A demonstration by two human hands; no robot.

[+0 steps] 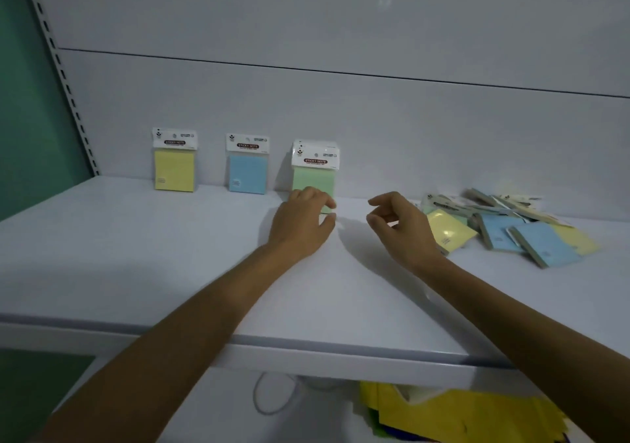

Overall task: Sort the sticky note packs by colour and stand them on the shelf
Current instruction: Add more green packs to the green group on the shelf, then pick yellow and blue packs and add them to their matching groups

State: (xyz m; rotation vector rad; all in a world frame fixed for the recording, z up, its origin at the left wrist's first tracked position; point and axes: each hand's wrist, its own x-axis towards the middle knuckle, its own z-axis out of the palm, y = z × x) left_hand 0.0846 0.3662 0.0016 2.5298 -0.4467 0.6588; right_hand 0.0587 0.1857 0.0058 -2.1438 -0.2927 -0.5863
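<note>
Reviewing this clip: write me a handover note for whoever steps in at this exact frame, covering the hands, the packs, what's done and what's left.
Left hand: fingers and thumb pinch the bottom edge of the green pack, which stands against the back panel.
Right hand: loosely curled, holds nothing, between the green pack and the pile.
Done: yellow pack and blue pack stand apart at the back of the shelf, with green third in the row.
Left: the pile of yellow, blue and greenish packs lies flat on the right. Sort these and stand them by colour.
</note>
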